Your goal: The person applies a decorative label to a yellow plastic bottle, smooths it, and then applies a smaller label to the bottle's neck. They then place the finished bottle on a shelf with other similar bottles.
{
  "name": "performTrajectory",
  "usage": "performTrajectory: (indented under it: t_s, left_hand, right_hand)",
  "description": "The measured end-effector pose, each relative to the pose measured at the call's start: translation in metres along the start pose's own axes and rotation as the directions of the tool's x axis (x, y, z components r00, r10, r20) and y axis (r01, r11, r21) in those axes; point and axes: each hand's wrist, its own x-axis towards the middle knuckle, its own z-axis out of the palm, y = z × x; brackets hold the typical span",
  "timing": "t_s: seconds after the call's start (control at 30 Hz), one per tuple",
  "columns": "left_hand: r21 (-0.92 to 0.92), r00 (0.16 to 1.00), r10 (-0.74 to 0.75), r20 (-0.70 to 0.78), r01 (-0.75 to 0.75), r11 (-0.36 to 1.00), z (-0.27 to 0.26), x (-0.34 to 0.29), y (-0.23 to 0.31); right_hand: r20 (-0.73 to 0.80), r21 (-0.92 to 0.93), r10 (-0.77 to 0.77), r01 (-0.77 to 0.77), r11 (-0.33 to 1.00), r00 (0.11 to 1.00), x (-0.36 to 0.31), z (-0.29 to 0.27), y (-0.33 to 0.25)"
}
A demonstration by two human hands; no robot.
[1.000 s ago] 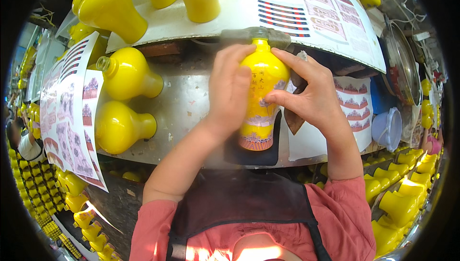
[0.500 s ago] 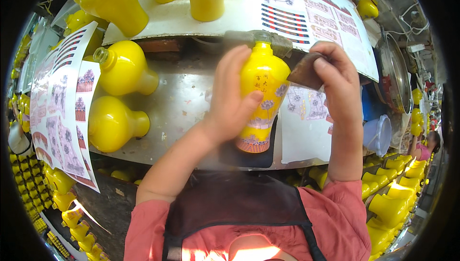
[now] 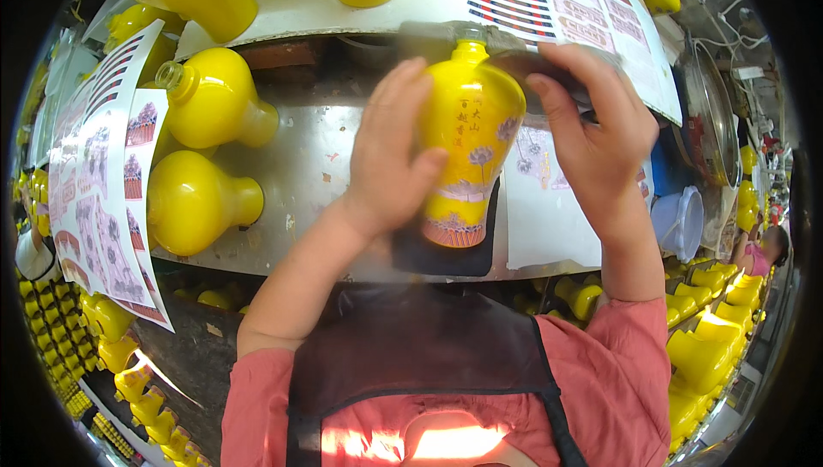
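A glossy yellow bottle [image 3: 467, 158] with purple flower decals and dark lettering lies with its neck away from me, resting over a black mat [image 3: 467, 263]. My left hand [image 3: 386, 146] holds the bottle's left side, fingers stretched along it and thumb at its front edge. In my right hand [image 3: 604, 120], between thumb and fingers, is a dark brown flat scraper [image 3: 523, 64], smeared by motion. Its edge reaches the bottle's right shoulder; firm contact is hard to judge. Behind the bottle neck sits a grey padded rest [image 3: 429, 36].
Two yellow bottles [image 3: 206, 201] lie left on the metal worktop [image 3: 313, 171], beside a hanging decal sheet [image 3: 94, 184]. More decal sheets [image 3: 591, 4] lie on the raised white board. A pale bucket [image 3: 681, 223] stands right. Rows of yellow bottles flank me; a person [image 3: 759, 253] is far right.
The scraper has moved from beside the bottle onto its right shoulder. My left hand has shifted slightly left, its thumb moving toward the bottle's edge. The whole view has shifted a little.
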Motion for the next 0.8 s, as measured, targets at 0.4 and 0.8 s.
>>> performTrajectory:
  t_s: [0.4,0.8]
  left_hand:
    - [-0.498,0.825,-0.553,0.117,0.530,0.686,0.025,0.017,0.035]
    - [-0.085,0.930,-0.342,0.134,0.355,0.931,0.018,-0.015,0.037]
  right_hand:
    - [0.117,0.459,-0.325,0.239,0.856,0.938,-0.062,-0.009,-0.017]
    - [0.300,0.653,0.178,-0.338,0.678,0.937,-0.113,-0.011,-0.014]
